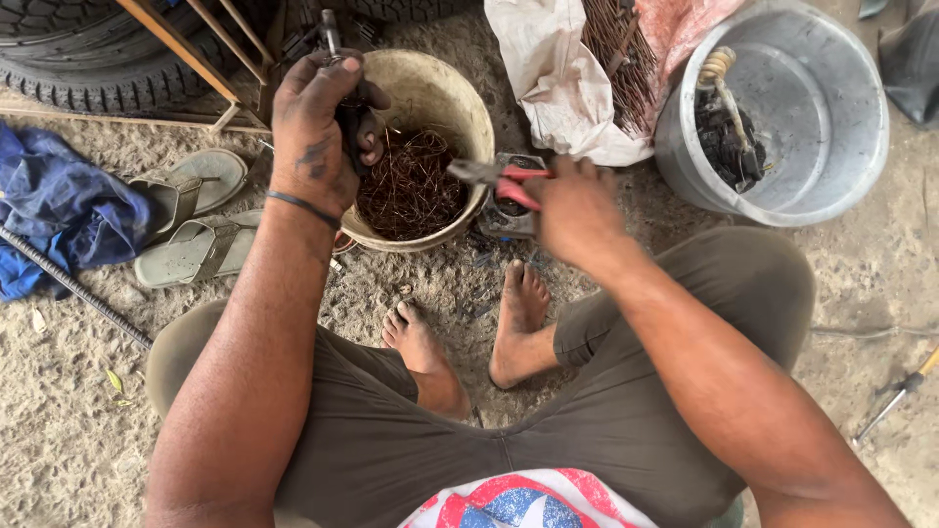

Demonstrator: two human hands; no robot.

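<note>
Dark metal part [344,108] sits clamped in the left hand [315,132], fingers wrapped tight round it, a thin rod end sticking up out of the top of the fist; long axis runs roughly upright, tilted a bit away from the person. Held over the far-left rim of the tan bucket [460,93], above the tangle of copper wire scraps [411,186] inside. Right hand [572,210] closes on red-handled pliers [499,178], handles squeezed in the palm, nose pointing left toward the bucket and the left-hand grip. Pliers tip lies right of and lower than the held part, well apart from it, over the bucket's right edge; pliers axis near horizontal, so the two axes roughly cross. Whether the pliers jaws pinch anything, cannot tell. Small dark tin [514,210] just under the right hand, touching the bucket side. Further out: grey metal tub [841,117] right of the right hand, white sack [558,78] with a rusty rod bundle between tub and bucket, sandals [191,220] and blue cloth [59,200] left of the left forearm, tyre [88,68] beyond, bare feet [469,328] below on sandy ground.
</note>
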